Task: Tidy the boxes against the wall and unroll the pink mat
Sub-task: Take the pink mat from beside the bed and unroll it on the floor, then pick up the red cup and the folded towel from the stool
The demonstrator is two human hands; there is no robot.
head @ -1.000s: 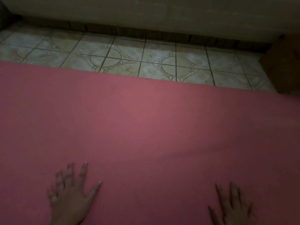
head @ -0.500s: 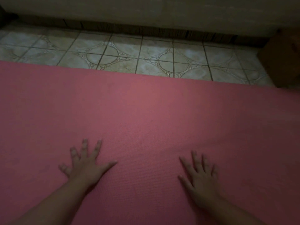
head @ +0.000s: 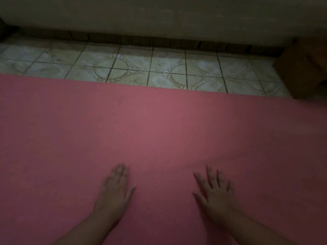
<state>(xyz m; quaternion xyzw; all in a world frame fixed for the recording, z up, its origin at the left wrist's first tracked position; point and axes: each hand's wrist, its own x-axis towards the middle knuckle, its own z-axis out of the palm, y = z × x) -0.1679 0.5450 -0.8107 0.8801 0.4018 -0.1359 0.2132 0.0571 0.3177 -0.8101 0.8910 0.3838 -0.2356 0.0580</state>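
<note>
Pink mat lies unrolled flat on the tiled floor, your left hand and right hand pressing it open-palmed, gripping nothing; one box stands by the wall, so judge only smoothing left.

Bare forearms, no sleeves; hands ungloved.

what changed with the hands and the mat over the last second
Both hands slid forward along the pink mat and drew closer together: the left hand moved up and inward, the right hand likewise, forearms now in view. Nothing was gripped or released; both palms lie flat and open. The mat stays spread flat, and the brown box remains by the wall.
</note>
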